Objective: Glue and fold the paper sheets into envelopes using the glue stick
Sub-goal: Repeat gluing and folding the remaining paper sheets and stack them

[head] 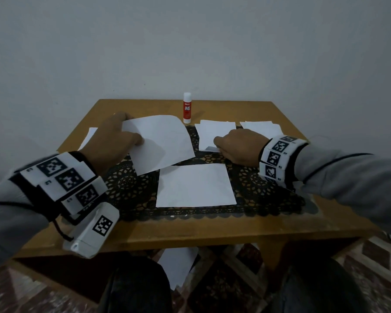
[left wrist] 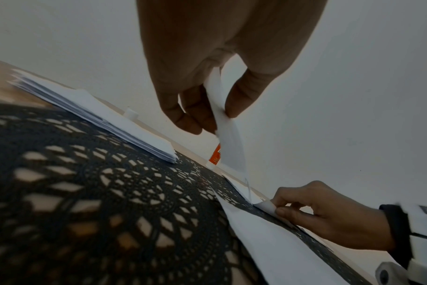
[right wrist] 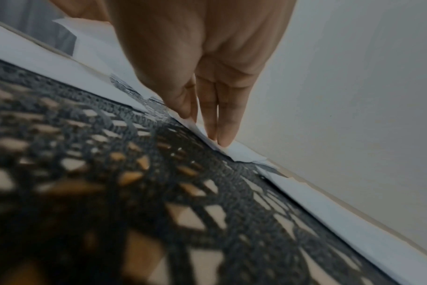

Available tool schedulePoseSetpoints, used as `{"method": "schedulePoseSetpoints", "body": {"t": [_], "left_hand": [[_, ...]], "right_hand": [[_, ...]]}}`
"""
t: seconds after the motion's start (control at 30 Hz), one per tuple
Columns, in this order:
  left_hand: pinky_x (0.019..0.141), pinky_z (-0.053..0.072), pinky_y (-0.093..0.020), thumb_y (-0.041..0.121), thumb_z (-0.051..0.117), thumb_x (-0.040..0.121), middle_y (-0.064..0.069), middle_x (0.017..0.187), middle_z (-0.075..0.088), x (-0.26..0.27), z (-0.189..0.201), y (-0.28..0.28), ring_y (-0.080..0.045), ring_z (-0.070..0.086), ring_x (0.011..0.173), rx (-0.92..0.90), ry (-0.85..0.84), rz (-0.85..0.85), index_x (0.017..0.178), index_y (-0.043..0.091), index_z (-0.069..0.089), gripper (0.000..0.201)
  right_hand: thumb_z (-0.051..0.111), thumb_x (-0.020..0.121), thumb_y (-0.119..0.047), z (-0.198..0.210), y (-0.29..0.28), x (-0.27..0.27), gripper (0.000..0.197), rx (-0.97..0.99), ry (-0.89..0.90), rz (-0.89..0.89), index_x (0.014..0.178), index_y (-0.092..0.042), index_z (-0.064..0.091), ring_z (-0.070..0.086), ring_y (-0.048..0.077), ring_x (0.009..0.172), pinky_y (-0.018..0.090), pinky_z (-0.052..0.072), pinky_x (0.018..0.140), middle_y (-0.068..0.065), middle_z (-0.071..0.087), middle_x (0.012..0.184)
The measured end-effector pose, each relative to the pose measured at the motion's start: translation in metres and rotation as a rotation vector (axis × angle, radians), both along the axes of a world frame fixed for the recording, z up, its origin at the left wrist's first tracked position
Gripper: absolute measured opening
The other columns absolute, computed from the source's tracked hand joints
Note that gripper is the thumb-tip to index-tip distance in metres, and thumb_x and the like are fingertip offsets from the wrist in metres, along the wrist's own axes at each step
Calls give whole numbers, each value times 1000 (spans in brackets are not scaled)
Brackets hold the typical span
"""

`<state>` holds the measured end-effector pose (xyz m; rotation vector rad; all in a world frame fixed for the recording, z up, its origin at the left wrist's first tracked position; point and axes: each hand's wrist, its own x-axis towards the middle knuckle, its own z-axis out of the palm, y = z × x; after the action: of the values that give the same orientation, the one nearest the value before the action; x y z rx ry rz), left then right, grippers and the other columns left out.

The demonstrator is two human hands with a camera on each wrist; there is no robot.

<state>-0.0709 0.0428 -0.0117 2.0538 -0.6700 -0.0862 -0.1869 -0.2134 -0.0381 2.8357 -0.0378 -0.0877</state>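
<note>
My left hand pinches a white paper sheet by its left edge and holds it tilted above the black lace mat. In the left wrist view the thumb and fingers clamp this sheet. My right hand rests on a paper stack and pinches the near corner of its top sheet, which curls up. A red and white glue stick stands capped at the table's back edge. Another sheet lies flat on the mat in front of me.
A second paper stack lies at the back right and a third at the left, partly behind my left hand. The small wooden table stands against a plain wall. A sheet lies on the floor under it.
</note>
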Motion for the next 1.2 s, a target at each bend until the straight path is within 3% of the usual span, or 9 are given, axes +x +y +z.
{"method": "schedulePoseSetpoints", "body": {"t": [0.23,0.43,0.5,0.63,0.7,0.8,0.9,1.03,1.2], "left_hand": [[84,52,-53,1,64,80,-17,107,57,-2,8,3,-36,57,99,-54,65,-19,90,15,51,22],[79,53,-48,6,66,77,-16,106,59,-9,13,2,-35,59,99,-64,74,-69,87,18,50,23],[78,54,-48,14,67,70,-14,105,60,-13,15,0,-32,60,96,-58,85,-74,93,14,51,27],[58,40,-24,5,64,83,-8,100,57,-15,11,-6,-14,54,79,-15,17,-60,105,4,52,24],[60,43,-26,2,62,84,-10,103,58,-14,10,-7,-20,56,84,-22,21,-64,108,3,53,25],[80,54,-44,-2,60,84,-17,108,60,-14,11,-5,-33,59,98,-15,74,-79,106,6,55,24],[89,51,-52,-3,60,84,-19,108,60,-12,11,-2,-36,59,99,4,123,-121,97,12,55,21],[88,50,-49,-7,57,85,-21,103,64,-18,14,-1,-38,61,99,-30,242,-201,91,11,58,19],[79,53,-38,-11,49,87,-11,94,69,-32,17,-6,-30,65,95,-169,466,-364,93,12,61,26]], "right_hand": [[54,86,-11,37,-24,-10,3,270,-361,-155,86,-9,53,53,30,69,34,43,62,9,56,75],[55,84,-6,84,-70,-23,9,151,-672,-240,90,-3,61,54,34,62,39,48,60,26,62,75],[52,87,-2,88,-79,-31,11,59,-646,-252,91,2,62,48,31,59,36,40,57,27,57,70],[48,89,2,67,-79,-43,15,-69,-357,-310,98,2,60,44,26,60,32,33,58,7,34,59],[46,92,0,49,-73,-46,19,-123,-181,-308,105,-1,59,42,23,63,31,33,61,4,34,63],[48,94,-9,32,-65,-48,27,-84,14,-284,118,-8,61,56,28,88,31,42,72,10,59,94],[59,92,-22,31,-61,-49,36,-1,84,-317,128,-16,58,53,23,115,28,41,86,4,60,126],[64,88,-20,51,-42,-47,24,335,-209,-349,108,-8,70,60,24,99,29,43,86,8,68,111],[60,94,-29,58,17,-47,33,1416,-90,-462,114,-2,60,67,34,97,47,57,86,19,68,108]]}}
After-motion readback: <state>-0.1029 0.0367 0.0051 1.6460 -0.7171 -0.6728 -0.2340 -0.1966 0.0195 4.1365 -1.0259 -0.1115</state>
